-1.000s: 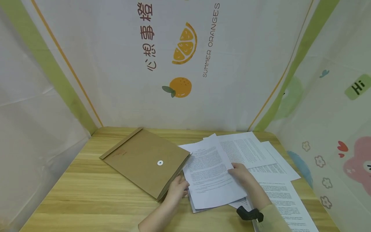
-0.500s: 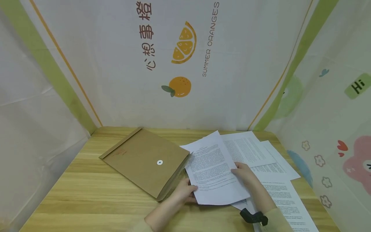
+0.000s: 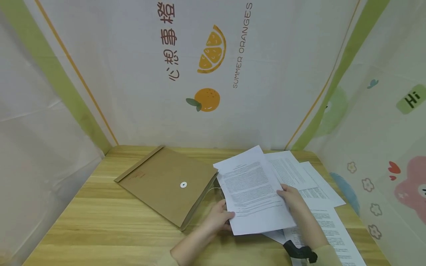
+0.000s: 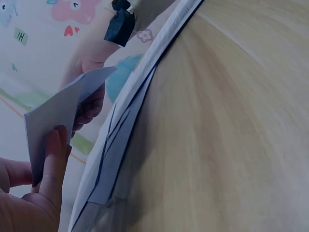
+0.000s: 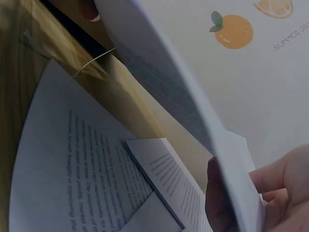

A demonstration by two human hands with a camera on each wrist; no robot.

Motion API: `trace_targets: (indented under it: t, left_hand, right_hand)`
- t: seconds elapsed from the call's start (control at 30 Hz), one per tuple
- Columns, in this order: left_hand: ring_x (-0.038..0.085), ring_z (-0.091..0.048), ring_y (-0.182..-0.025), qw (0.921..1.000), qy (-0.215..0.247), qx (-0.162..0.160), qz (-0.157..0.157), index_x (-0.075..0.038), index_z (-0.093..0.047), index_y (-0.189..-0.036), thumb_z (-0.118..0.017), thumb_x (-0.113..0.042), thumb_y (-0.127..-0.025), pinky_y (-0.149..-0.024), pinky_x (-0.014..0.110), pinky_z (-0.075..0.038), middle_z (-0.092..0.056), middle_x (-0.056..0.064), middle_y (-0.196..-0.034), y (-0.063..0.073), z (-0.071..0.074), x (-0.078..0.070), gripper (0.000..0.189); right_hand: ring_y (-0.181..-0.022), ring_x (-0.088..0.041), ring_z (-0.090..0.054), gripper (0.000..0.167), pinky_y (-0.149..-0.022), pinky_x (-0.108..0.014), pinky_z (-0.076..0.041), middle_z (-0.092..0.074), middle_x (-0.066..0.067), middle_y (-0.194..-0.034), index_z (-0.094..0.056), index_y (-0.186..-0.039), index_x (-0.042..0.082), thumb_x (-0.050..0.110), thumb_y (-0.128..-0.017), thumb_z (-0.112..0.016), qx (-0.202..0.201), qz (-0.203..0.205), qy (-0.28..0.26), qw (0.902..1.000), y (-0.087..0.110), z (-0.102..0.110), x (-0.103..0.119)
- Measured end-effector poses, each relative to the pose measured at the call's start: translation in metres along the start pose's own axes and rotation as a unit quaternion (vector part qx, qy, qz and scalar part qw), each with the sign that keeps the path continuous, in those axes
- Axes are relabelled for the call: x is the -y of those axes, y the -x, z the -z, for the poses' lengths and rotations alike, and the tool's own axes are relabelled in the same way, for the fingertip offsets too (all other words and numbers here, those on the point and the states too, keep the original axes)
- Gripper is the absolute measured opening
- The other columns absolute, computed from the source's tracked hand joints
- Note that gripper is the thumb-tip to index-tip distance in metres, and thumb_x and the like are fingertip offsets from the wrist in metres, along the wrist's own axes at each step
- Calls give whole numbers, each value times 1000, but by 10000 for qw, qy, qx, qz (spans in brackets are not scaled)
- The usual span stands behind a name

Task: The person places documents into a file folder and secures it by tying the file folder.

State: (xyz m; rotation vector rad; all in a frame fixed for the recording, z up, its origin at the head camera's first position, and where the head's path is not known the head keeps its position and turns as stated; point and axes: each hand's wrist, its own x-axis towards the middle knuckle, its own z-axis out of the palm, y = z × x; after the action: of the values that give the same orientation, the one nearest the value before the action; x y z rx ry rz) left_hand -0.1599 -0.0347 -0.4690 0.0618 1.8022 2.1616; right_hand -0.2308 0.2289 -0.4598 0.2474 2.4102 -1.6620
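I face a pale wall point(image 3: 266, 118) printed with oranges point(image 3: 208, 99), green bands point(image 3: 54, 70) down both sides; wood-grain tabletop point(image 3: 83, 221) below

A wood-grained tabletop point(image 3: 100, 221) spans the lower part of the head view. At upper middle, a white backdrop point(image 3: 139, 111) carries a printed orange point(image 3: 209, 99) (its green leaves point(image 3: 191, 101) on the left), an orange slice point(image 3: 213, 52) and brown lettering point(image 3: 242, 46); at right, a green "Hi" patch point(image 3: 412, 99) sits above red hearts point(image 3: 394, 167).
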Motion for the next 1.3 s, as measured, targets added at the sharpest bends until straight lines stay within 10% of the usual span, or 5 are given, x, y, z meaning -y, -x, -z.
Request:
trace_targets:
  t: [0.23,0.7,1.3]
  left_hand:
    - [30,-69,-73,9999,-34,150,-64,8,-37,-137,-53,6,-90,-60,37,-57,-69,20,-92,-1,-8,-10,50]
    - [39,-68,-75,9917,-558,623,-980,6,-35,-141,-49,3,-94,-62,44,-57,-68,26,-93,-1,2,-30,49]
    - [24,-69,-78,9914,326,-875,-920,8,-42,-134,-44,0,-97,-68,36,-57,-67,22,-102,-15,34,-33,38]
  right_hand:
    - [-136,-39,-30,52,-109,-49,-28,-31,-25,-148,-29,-145,-8,14,-99,-40,-219,-8,-245,9995,3,11,3]
    - [-124,-24,-49,50,-96,-25,-43,-42,-17,-143,-31,-147,1,18,-101,-41,-137,416,-858,9953,13,22,10]
    - [-95,-16,-65,50,-77,-28,-54,-61,-15,-120,-48,-134,-6,28,-98,-54,215,803,-658,9944,16,19,2]
